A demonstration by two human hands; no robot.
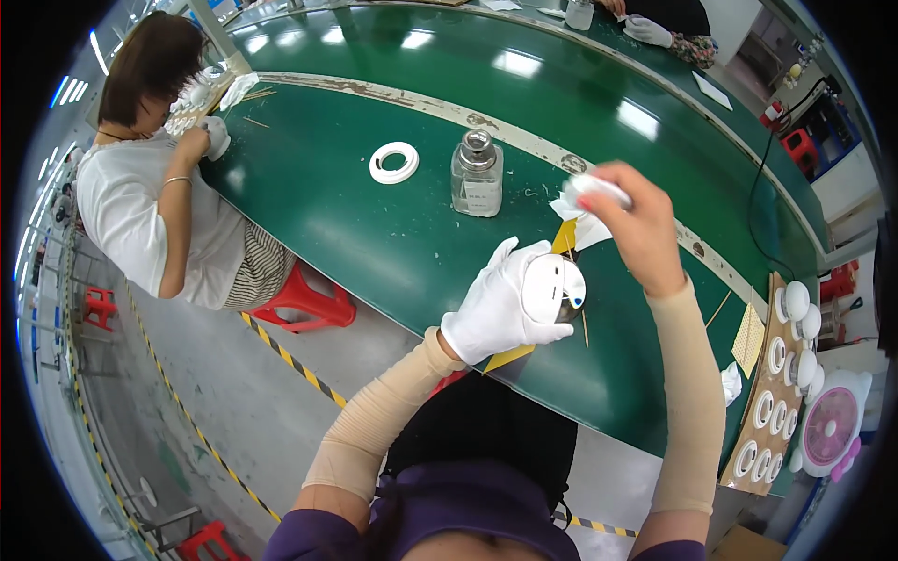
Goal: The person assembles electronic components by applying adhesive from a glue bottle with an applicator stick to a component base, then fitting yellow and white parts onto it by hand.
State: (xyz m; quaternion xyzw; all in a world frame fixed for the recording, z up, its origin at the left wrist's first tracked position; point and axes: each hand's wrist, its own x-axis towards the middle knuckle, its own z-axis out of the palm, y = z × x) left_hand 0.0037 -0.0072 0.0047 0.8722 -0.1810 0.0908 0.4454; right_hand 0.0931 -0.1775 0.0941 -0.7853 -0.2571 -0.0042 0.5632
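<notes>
white part [554, 286]: underside hidden inside gloved left hand [496, 309]
wipe [582, 208]: bulk hidden under right hand [636, 229] fingers
stick below grip: mostly hidden

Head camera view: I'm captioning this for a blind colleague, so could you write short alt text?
Seen from above, a white-gloved left hand holds a round white plastic part over a green table, while the bare right hand lifts a white wipe beside it. A glass bottle and a white ring sit beyond; another person works at left.
</notes>
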